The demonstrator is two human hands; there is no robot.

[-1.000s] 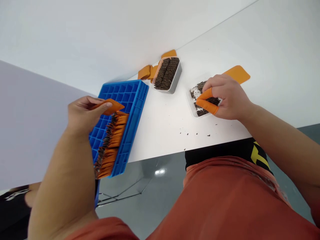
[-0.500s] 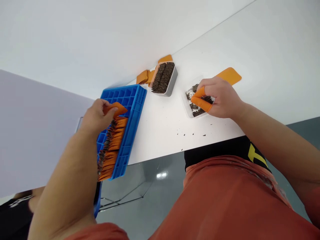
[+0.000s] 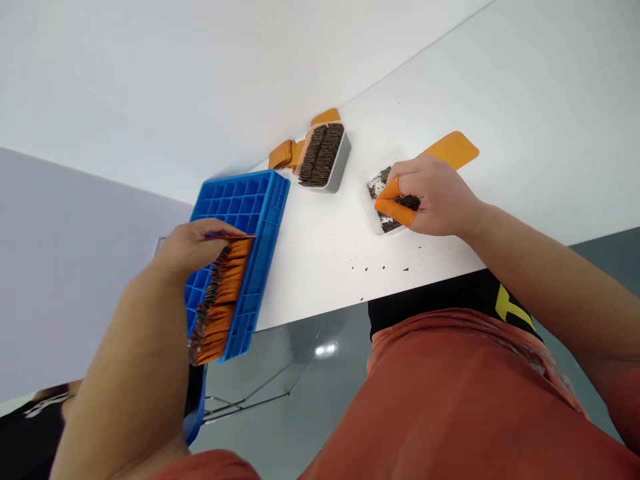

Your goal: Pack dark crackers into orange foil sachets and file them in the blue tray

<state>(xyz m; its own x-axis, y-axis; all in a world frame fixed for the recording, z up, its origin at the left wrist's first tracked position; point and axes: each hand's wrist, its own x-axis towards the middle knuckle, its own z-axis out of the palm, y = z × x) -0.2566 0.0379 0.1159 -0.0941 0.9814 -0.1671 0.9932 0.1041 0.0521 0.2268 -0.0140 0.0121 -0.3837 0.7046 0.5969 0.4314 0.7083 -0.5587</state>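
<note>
At the far end of the row (image 3: 233,277) in the blue crate (image 3: 263,247), my left hand (image 3: 193,245) had an orange piece (image 3: 235,237) pinched between thumb and fingers. I saw the piece nearly edge-on, a thin line across the row's end; whether it touched its neighbour, I couldn't tell. The row was a tight line of orange pieces with dark, ragged brown bits along the edge nearer my left arm, and beyond it more of the crate's square cells showed.

Well apart from that, my right hand (image 3: 431,195) was over the near tub (image 3: 369,215). Its thumb and forefinger wore orange cots (image 3: 399,213), their tips drawn together; whether they had anything between them, I couldn't tell. Brown strips (image 3: 393,225) and crumbs lay in that tub, with white bottom showing between them.

Between crate and near tub, farther back, stood the far tub (image 3: 340,168), packed with upright brown strips in two lines. An orange stack (image 3: 281,155) lay beside it, and a flat orange sheet (image 3: 456,151) lay just beyond my right hand. Dark flecks (image 3: 406,269) dotted the white table (image 3: 313,280) near its front edge.
</note>
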